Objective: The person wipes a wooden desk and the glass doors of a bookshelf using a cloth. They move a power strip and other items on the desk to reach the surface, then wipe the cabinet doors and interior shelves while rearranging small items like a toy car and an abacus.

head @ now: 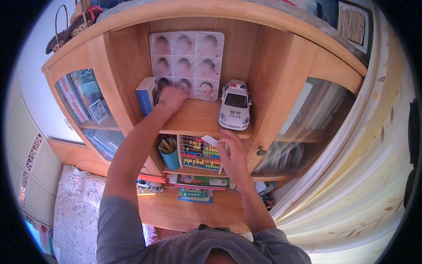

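Note:
My left hand reaches onto the open shelf of a wooden cabinet, in front of the lower row of a photo panel. Beside it on the left stands a blue and white box. The fingers point away from me, so what they touch is hidden. Lower down, my right hand holds a small white card between thumb and fingers, in front of a bead abacus. Just above that hand, a white toy police car is parked on the shelf.
A teal cup of pencils shares the lower compartment with the abacus. Stacked books lie on the wooden desk. Glass cabinet doors flank the shelf. A curtain hangs at right, and a bed is at left.

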`<state>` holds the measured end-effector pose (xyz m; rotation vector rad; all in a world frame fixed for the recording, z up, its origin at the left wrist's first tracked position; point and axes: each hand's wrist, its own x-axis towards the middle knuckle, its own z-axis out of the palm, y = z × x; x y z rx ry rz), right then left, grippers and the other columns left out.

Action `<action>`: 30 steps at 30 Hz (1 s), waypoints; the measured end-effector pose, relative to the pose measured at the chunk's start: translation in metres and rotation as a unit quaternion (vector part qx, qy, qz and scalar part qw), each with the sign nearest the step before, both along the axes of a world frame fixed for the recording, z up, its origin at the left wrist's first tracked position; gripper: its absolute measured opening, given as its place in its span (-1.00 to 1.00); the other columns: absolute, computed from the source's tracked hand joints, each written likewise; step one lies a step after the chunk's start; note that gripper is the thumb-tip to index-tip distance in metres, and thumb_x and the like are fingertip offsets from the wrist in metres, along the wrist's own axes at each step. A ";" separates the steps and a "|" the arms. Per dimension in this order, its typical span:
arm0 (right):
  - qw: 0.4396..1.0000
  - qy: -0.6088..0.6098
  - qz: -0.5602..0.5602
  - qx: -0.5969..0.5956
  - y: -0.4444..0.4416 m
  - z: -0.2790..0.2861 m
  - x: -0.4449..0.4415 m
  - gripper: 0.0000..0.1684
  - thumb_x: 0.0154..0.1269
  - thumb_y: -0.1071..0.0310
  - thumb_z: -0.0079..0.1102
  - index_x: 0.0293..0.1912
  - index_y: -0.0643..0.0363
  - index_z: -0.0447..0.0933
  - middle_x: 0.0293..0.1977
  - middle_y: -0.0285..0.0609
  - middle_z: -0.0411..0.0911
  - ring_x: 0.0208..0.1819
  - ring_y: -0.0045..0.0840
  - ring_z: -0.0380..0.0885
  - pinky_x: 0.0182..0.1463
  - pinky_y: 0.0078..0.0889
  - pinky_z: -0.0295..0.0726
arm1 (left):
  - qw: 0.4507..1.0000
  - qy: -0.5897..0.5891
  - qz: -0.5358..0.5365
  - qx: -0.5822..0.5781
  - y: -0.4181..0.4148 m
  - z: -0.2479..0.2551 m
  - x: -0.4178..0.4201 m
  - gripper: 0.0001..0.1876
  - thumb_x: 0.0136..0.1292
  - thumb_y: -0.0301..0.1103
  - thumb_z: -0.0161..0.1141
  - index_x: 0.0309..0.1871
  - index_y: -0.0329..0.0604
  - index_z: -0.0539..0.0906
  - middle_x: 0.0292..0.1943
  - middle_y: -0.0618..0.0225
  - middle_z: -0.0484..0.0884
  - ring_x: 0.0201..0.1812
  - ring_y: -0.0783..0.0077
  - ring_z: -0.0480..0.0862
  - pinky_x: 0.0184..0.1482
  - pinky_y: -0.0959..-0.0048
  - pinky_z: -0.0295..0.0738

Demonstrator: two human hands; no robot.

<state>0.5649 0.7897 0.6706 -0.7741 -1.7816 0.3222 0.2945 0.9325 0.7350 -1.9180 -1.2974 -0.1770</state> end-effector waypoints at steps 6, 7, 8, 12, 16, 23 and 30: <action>0.997 -0.006 0.004 -0.075 -0.009 0.014 0.005 -0.85 0.32 0.46 0.15 -0.13 0.29 0.49 0.04 0.03 0.54 0.10 -0.21 0.51 0.17 -0.31 0.46 | 0.984 -0.103 0.095 -0.109 -0.007 0.013 0.019 -0.81 0.15 -0.47 0.06 -0.22 -0.22 0.66 -0.18 0.08 0.67 -0.22 0.12 0.74 -0.29 0.19 0.66; 1.000 0.002 -0.002 -0.021 -0.011 0.027 0.003 -0.85 0.32 0.45 0.14 -0.13 0.29 0.49 0.01 0.03 0.55 0.06 -0.21 0.54 0.13 -0.30 0.48 | 0.987 -0.090 0.082 -0.103 -0.008 0.013 0.018 -0.81 0.15 -0.47 0.06 -0.22 -0.22 0.66 -0.16 0.07 0.67 -0.23 0.10 0.74 -0.30 0.19 0.66; 0.999 0.009 -0.009 0.032 -0.009 0.045 0.000 -0.84 0.32 0.45 0.14 -0.13 0.29 0.49 -0.01 0.03 0.56 0.02 -0.22 0.56 0.10 -0.30 0.50 | 0.990 -0.076 0.069 -0.098 -0.007 0.012 0.016 -0.81 0.15 -0.47 0.07 -0.23 -0.23 0.67 -0.15 0.06 0.67 -0.24 0.09 0.73 -0.30 0.19 0.66; 0.997 0.036 -0.037 0.055 0.040 0.129 -0.018 -0.82 0.35 0.40 0.10 -0.12 0.29 0.51 -0.15 0.05 0.60 -0.12 -0.22 0.62 -0.04 -0.25 0.56 | 0.990 -0.115 0.055 -0.067 -0.020 0.009 0.026 -0.79 0.15 -0.45 0.08 -0.21 -0.25 0.68 -0.12 0.05 0.66 -0.19 0.06 0.71 -0.22 0.15 0.64; 0.994 -0.035 -0.099 0.023 0.130 0.154 -0.041 -0.73 0.33 0.31 0.08 -0.10 0.30 0.53 -0.22 0.11 0.63 -0.12 -0.20 0.63 -0.05 -0.24 0.56 | 0.993 -0.077 -0.056 -0.064 -0.027 0.013 0.040 -0.79 0.14 -0.43 0.08 -0.19 -0.25 0.64 -0.29 0.06 0.63 -0.23 0.03 0.72 -0.31 0.10 0.64; 0.994 -0.014 -0.052 -0.100 0.189 0.155 -0.060 -0.67 0.32 0.23 0.09 -0.09 0.29 0.56 -0.18 0.09 0.64 -0.08 -0.26 0.62 -0.01 -0.29 0.53 | 0.993 -0.096 -0.049 -0.053 -0.012 -0.008 0.038 -0.76 0.16 -0.44 0.06 -0.16 -0.20 0.69 -0.13 0.17 0.62 -0.20 0.09 0.72 -0.25 0.15 0.63; 0.988 0.047 -0.063 -0.132 0.235 0.140 -0.053 -0.65 0.31 0.22 0.12 -0.07 0.30 0.58 -0.19 0.06 0.64 -0.10 -0.36 0.62 -0.03 -0.36 0.52 | 0.980 -0.154 0.016 -0.124 -0.008 -0.010 0.052 -0.72 0.12 -0.40 0.14 -0.10 -0.03 0.71 0.02 0.30 0.60 0.01 0.19 0.65 -0.06 0.15 0.57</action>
